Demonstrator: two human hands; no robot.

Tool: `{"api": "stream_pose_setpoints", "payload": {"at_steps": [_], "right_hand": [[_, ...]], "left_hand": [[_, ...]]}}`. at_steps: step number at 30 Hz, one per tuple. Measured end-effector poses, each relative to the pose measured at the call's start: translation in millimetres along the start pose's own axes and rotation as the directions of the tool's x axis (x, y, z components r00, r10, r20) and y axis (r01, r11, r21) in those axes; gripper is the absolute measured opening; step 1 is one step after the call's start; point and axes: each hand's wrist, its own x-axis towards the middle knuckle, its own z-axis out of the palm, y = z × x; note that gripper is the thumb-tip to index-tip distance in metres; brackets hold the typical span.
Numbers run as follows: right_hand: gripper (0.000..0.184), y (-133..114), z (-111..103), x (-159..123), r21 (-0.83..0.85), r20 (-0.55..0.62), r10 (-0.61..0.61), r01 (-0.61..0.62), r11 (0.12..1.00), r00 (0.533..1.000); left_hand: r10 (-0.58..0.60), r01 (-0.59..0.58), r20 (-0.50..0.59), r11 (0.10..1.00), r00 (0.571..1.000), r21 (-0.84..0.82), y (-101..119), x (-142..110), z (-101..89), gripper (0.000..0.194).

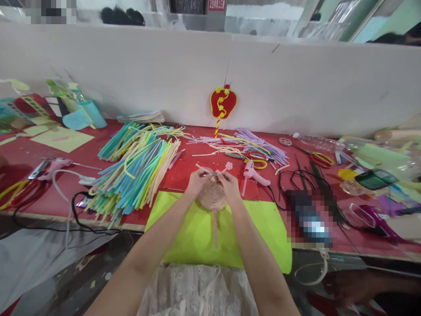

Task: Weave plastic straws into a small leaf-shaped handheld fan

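Note:
My left hand (196, 182) and my right hand (230, 182) meet with fingers closed at the top of a round, pale pink pipe-cleaner fan (210, 197). Between them they pinch a thin pink pipe cleaner (201, 167), one end poking out past my left fingers. A small pink flower (228, 166) curls at the end beyond my right fingers. The fan's straight pink handle (215, 230) points toward me over a lime-green sheet (263, 237). My fingers hide just where the pipe cleaner meets the fan.
A thick pile of coloured pipe cleaners (131, 171) lies to the left. Purple ones (271, 149) lie behind right, with scissors (259, 163) and a pink glue gun (258, 175). A red fan with yellow flowers (223, 103) stands against the white partition (148, 74). A phone (309, 219) lies right.

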Motion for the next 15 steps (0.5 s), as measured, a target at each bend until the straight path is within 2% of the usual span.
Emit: {"api": "stream_pose_setpoints", "payload": {"at_steps": [5,8,12,15], "right_hand": [[0.034,1.6,-0.5,-0.5,-0.16,-0.043,-0.089,0.081,0.984,0.995],[0.034,0.2,-0.6,-0.1,-0.216,-0.062,-0.113,0.097,0.972,0.992],[0.034,-0.2,0.1,1.2,-0.151,-0.068,-0.079,0.068,0.986,0.995],[0.033,-1.3,1.7,0.1,-0.07,-0.056,-0.051,0.047,0.996,0.997]], "left_hand": [[0.049,-0.047,-0.009,0.991,0.999,0.129,-1.3,1.7,-2.8,0.012],[0.079,-0.075,-0.026,0.987,0.997,0.14,-2.5,1.4,-1.8,0.012],[0.078,-0.076,-0.023,0.996,0.997,0.054,-4.9,1.1,0.1,0.011],[0.032,-0.033,-0.033,0.999,0.999,-0.017,-6.1,0.8,0.9,0.008]]}}
